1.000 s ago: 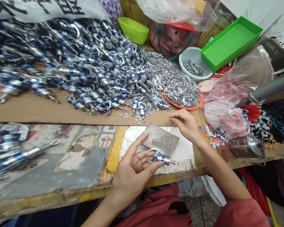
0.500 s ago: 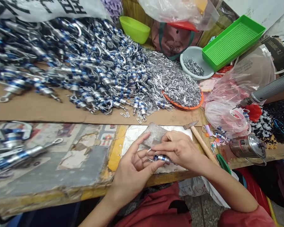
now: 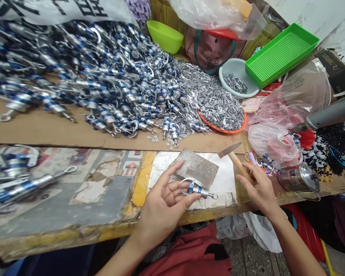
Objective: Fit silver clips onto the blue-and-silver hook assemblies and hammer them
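Observation:
My left hand (image 3: pixel 162 203) pinches a small blue-and-silver metal fitting (image 3: pixel 199 189) between thumb and fingers. The fitting has a curved hook at its left end and a small eye at its right end. Just behind it a grey metal block (image 3: pixel 199 165) lies on a white sheet (image 3: pixel 227 178). Farther right, my right hand (image 3: pixel 260 189) is closed round the wooden handle of a hammer (image 3: pixel 238 163). The hammer's narrow, pointed metal head lies toward the left, beside the block.
A big heap of similar fittings (image 3: pixel 109 84) covers the back left. Small metal plates (image 3: pixel 218 107) fill an orange-rimmed basket. Behind are a pale bowl (image 3: pixel 238 94) and a green tray (image 3: pixel 284 53). At right, a power screwdriver (image 3: pixel 330 113) hangs above a metal mug (image 3: pixel 294 178).
My right hand has left the fitting, moved right and taken hold of the hammer handle. The hammer head has shifted slightly left. My left hand keeps the fitting in nearly the same place.

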Available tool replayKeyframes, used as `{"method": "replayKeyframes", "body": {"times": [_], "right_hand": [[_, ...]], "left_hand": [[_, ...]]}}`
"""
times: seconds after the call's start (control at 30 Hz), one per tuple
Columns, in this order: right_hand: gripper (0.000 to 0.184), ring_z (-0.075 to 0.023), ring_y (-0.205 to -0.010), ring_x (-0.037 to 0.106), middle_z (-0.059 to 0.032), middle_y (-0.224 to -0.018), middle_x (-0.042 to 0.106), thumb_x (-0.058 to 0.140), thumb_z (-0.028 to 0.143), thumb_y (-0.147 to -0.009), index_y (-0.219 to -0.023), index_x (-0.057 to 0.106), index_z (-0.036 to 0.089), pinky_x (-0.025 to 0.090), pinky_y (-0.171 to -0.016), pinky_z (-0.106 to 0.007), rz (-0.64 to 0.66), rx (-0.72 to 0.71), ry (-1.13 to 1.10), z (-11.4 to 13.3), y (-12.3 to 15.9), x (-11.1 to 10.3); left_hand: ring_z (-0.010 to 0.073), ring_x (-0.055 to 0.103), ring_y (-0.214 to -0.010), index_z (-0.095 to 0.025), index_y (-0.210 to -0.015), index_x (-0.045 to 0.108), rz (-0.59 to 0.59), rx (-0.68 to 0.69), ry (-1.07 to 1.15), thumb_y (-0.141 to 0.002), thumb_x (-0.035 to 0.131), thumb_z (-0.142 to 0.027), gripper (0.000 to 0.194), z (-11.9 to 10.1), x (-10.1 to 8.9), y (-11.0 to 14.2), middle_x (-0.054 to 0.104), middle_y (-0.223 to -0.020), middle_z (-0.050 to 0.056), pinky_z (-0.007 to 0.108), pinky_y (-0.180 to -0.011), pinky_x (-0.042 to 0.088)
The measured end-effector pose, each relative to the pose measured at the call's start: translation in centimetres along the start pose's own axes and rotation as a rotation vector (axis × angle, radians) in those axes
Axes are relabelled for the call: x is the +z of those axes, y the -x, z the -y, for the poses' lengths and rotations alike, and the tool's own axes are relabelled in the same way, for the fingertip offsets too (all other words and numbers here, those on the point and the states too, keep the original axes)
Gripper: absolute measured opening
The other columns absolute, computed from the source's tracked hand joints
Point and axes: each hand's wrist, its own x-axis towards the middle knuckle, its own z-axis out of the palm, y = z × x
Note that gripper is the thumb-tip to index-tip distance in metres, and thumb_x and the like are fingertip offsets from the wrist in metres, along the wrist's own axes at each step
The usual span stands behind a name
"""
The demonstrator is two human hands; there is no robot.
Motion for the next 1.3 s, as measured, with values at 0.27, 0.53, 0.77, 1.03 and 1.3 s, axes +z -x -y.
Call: {"method": "replayKeyframes", "body": {"times": [0.27,0.53,0.77,1.03,1.3], "right_hand": [[0.062,-0.0183,-0.087,0.064,-0.0062,-0.103,0.065,0.039,0.006,-0.084,-0.138,0.031,0.033,0.052,-0.068,-0.029,0.054,-0.396,-0.057,5.2,0.8,-3.9],[0.065,-0.016,-0.084,0.064,-0.0054,-0.098,0.066,0.04,0.003,-0.083,-0.14,0.029,0.032,0.052,-0.067,-0.027,0.067,-0.374,-0.097,5.1,1.7,-2.4],[0.045,-0.0202,-0.1,0.062,-0.0076,-0.113,0.064,0.051,0.022,-0.086,-0.13,0.046,0.025,0.052,-0.083,-0.034,-0.052,-0.001,-0.123,-0.2,1.9,-0.8],[0.028,-0.0186,-0.092,0.061,-0.0097,-0.099,0.066,0.04,0.023,-0.092,-0.102,0.065,0.018,0.049,-0.082,-0.031,0.03,-0.078,0.178,0.7,-6.0,2.5],[0.03,-0.0199,-0.104,0.051,-0.0108,-0.113,0.06,0.037,0.007,-0.089,-0.105,0.061,0.014,0.04,-0.089,-0.03,0.185,-0.264,0.222,7.2,-14.3,7.9]], "left_hand": [[0.0146,0.062,-0.073,-0.014,-0.133,0.035,-0.017,-0.026,0.01,-0.054,0.078,-0.025,0.09,-0.7,0.3,0.2,0.064,-0.071,0.0,0.027,-0.071,0.053],[0.0146,0.066,-0.07,-0.014,-0.135,0.032,0.01,-0.054,0.073,-0.055,0.08,-0.023,0.093,-0.9,0.3,0.1,0.067,-0.07,0.0,0.026,-0.071,0.054],[0.0179,0.068,-0.07,-0.015,-0.112,0.062,-0.074,-0.057,0.023,-0.054,0.081,-0.026,0.062,-0.5,0.4,0.4,0.072,-0.072,0.002,0.03,-0.075,0.056],[0.0187,0.066,-0.067,-0.025,-0.063,0.075,-0.159,0.033,-0.104,-0.053,0.078,-0.023,0.011,-0.6,0.0,0.7,0.073,-0.067,0.001,0.027,-0.068,0.054],[0.0156,0.061,-0.078,-0.028,-0.066,0.076,0.011,0.229,-0.293,-0.06,0.075,-0.026,0.006,-1.2,-1.7,0.6,0.063,-0.087,0.003,0.02,-0.064,0.049]]}}
